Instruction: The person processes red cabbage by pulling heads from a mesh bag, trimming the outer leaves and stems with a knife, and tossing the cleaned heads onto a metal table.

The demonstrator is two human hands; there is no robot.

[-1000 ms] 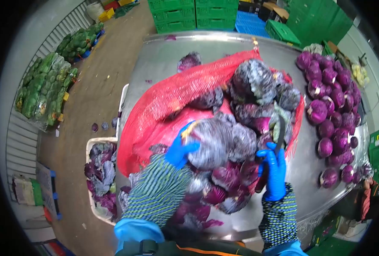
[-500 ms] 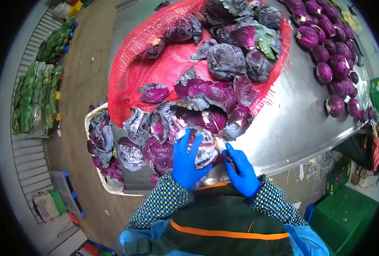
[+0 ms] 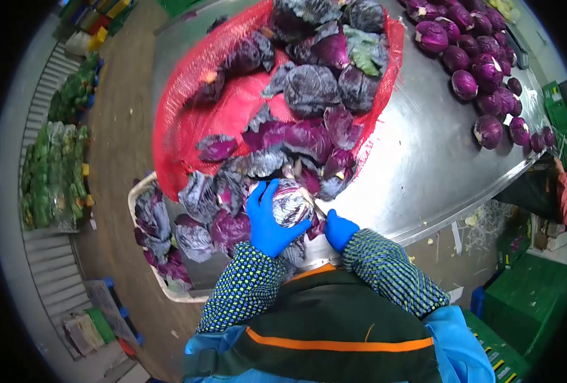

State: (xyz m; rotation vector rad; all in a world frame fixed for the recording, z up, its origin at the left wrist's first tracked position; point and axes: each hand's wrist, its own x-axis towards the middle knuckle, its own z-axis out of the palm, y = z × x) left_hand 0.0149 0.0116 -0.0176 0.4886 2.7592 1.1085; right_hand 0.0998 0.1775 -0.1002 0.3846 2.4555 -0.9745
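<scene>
My left hand [image 3: 269, 220], in a blue glove, holds a white-veined red cabbage [image 3: 291, 203] from its left side, thumb below and fingers above. Just right of that cabbage, my gloved right hand [image 3: 341, 231] is closed on a knife, its handle hidden in the fist; the short blade [image 3: 320, 210] points at the cabbage. Loose purple leaves [image 3: 229, 230] lie around my left hand. Beyond both hands, a red mesh bag [image 3: 184, 96] lies open with dark, untrimmed cabbages [image 3: 310, 89] inside.
Smooth purple cabbages [image 3: 488, 70] are heaped at the right of the metal table [image 3: 417, 153]. A white-rimmed bin [image 3: 133, 204] of leaves stands at the left edge. Green crates [image 3: 526, 293] stand at the lower right, and green net sacks [image 3: 57, 172] at the far left.
My right hand has moved left and slightly up, closer to the cabbage, and its fingers are now curled tighter. The held cabbage is turned a little. The view has shifted.
</scene>
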